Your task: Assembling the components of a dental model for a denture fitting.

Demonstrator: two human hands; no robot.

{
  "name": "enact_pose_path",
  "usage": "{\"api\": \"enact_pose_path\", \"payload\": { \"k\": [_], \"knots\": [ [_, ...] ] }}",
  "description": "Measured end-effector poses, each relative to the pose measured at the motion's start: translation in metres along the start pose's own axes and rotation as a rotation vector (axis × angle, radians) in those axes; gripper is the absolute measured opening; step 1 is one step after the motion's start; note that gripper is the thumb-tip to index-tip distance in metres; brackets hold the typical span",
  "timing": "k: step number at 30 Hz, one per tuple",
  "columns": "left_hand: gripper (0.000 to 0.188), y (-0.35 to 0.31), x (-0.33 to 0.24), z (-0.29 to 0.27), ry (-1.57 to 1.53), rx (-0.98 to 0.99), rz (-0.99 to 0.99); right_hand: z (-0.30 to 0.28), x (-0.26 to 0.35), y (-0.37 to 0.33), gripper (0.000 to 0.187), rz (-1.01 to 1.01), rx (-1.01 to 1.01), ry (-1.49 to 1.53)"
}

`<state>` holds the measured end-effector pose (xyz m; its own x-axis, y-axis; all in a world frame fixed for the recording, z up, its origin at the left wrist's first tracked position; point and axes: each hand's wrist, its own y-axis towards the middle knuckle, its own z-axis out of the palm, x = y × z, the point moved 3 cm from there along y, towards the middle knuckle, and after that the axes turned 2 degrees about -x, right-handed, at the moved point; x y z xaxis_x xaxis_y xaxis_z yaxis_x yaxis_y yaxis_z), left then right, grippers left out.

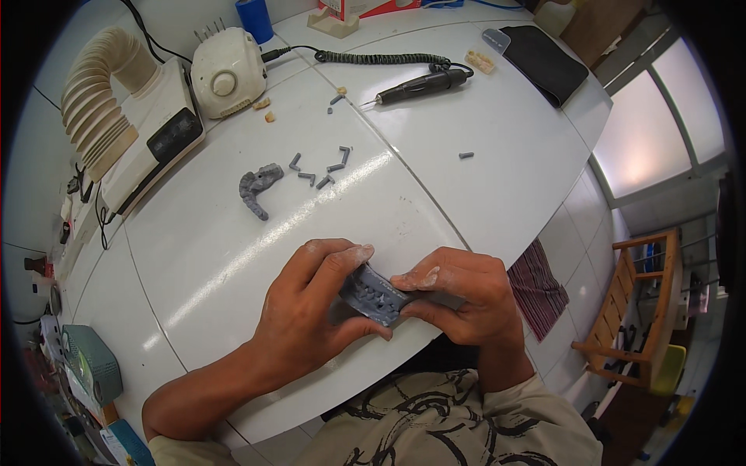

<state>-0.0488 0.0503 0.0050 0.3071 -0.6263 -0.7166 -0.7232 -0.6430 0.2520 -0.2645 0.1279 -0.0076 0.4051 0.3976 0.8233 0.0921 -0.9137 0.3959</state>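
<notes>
A grey dental model [371, 295], with a row of tooth shapes on it, is held just above the table's near edge. My left hand [315, 291] grips its left side, fingers over the top and thumb beneath. At its right side my right hand [462, 295] is closed in a pinch with thumb and forefinger on the model; whether something small is between these fingertips is hidden. Farther off lies a second grey piece, a horseshoe-shaped dental arch [256, 190]. Several short grey pegs [307, 179], some bent, are scattered beside it.
The white tabletop [435, 210] carries a handpiece [423, 85] with a coiled cord, running to a cream control box [225, 74]. A dust extractor [151, 136] with a ribbed hose stands left. A black pouch [544, 64] lies at the far right; a wooden stool [633, 311] stands beyond the edge.
</notes>
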Motion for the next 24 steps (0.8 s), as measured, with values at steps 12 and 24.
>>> {"api": "enact_pose_path", "payload": {
  "k": [12, 24],
  "knots": [
    [0.047, -0.002, 0.003, 0.001, 0.029, -0.105, -0.017, 0.005, 0.007, 0.003, 0.046, -0.064, -0.019, -0.092],
    [0.048, 0.0, 0.007, 0.007, 0.019, -0.022, -0.003, 0.008, 0.01, 0.002, 0.053, -0.123, -0.029, -0.225]
  ]
}}
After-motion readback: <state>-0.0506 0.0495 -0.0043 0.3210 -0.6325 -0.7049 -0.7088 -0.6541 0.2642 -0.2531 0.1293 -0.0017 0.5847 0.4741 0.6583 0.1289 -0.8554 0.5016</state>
